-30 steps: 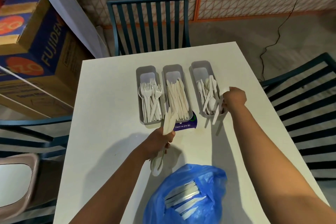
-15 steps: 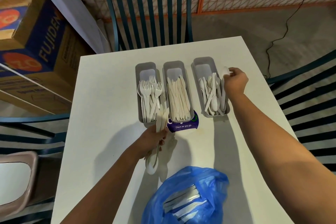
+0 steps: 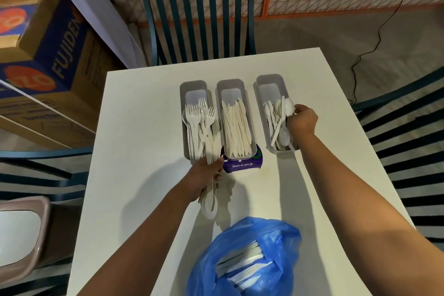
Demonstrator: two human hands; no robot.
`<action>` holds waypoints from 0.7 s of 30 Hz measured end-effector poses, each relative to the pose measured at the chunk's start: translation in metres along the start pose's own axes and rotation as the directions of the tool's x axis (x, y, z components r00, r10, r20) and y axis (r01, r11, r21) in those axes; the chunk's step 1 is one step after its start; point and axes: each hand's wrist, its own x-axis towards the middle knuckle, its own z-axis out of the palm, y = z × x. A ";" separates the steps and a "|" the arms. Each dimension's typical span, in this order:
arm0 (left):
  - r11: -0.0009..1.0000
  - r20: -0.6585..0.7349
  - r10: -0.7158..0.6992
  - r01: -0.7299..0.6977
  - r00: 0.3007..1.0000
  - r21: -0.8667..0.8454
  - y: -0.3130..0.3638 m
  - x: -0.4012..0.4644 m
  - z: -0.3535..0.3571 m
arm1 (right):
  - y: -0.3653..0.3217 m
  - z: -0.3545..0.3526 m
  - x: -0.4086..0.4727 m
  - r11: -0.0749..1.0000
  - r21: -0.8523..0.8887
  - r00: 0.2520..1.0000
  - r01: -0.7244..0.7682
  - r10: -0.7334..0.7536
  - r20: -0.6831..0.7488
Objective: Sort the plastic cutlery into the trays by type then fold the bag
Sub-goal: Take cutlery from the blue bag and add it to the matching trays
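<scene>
"Clean as you go" in white on the purple sign [image 3: 242,165] poking out under the middle tray. "FUJIDEN" down the blue side of the cardboard box [image 3: 48,55], cut off there.

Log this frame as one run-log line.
stage: sorting | right hand: placing spoon in right tray | left hand: holding cutlery bundle | blue bag: unfolded, cutlery inside
</scene>
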 end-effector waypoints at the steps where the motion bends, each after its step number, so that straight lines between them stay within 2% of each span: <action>1: 1.000 -0.001 -0.003 0.003 1.000 -0.022 0.000 0.000 -0.001 | 0.000 -0.002 -0.005 1.000 -0.010 1.000 0.013 -0.013 -0.002; 5: 0.985 -0.022 -0.036 0.032 0.999 -0.169 0.005 -0.001 -0.002 | -0.005 -0.002 -0.035 0.995 0.019 0.995 0.098 -0.097 -0.035; 7: 0.947 0.016 -0.020 0.024 1.000 -0.321 0.007 -0.004 -0.001 | -0.012 0.002 -0.064 0.986 0.024 0.986 0.166 -0.166 0.004; 9: 0.902 0.025 0.018 -0.006 1.000 -0.431 0.009 -0.008 0.000 | -0.017 0.010 -0.099 0.973 0.079 0.961 0.215 -0.226 0.160; 10: 0.886 0.013 0.029 -0.020 0.999 -0.464 0.011 -0.008 0.001 | -0.017 0.014 -0.116 0.976 0.114 0.931 0.185 -0.212 0.297; 12: 0.857 -0.025 0.047 -0.053 0.999 -0.512 0.012 -0.013 0.002 | -0.019 0.021 -0.148 0.993 0.099 0.791 0.060 -0.108 0.602; 13: 0.844 -0.044 0.057 -0.072 0.997 -0.531 0.014 -0.015 0.002 | -0.017 0.025 -0.160 0.998 0.068 0.713 0.006 -0.052 0.699; 14: 0.822 -0.060 0.071 -0.093 0.996 -0.561 0.015 -0.019 0.002 | -0.014 0.027 -0.172 0.998 0.058 0.671 -0.019 -0.030 0.741; 15: 0.793 -0.074 0.078 -0.107 0.994 -0.600 0.016 -0.022 0.001 | -0.012 0.030 -0.181 0.997 0.070 0.667 -0.026 -0.035 0.744; 17: 0.754 -0.109 0.081 -0.133 0.991 -0.643 0.018 -0.027 -0.001 | -0.007 0.036 -0.195 0.988 0.155 0.716 -0.024 -0.091 0.692; 21: 0.773 -0.161 0.095 -0.174 0.982 -0.610 0.015 -0.038 -0.002 | -0.005 0.042 -0.216 0.961 0.274 0.812 -0.043 -0.126 0.570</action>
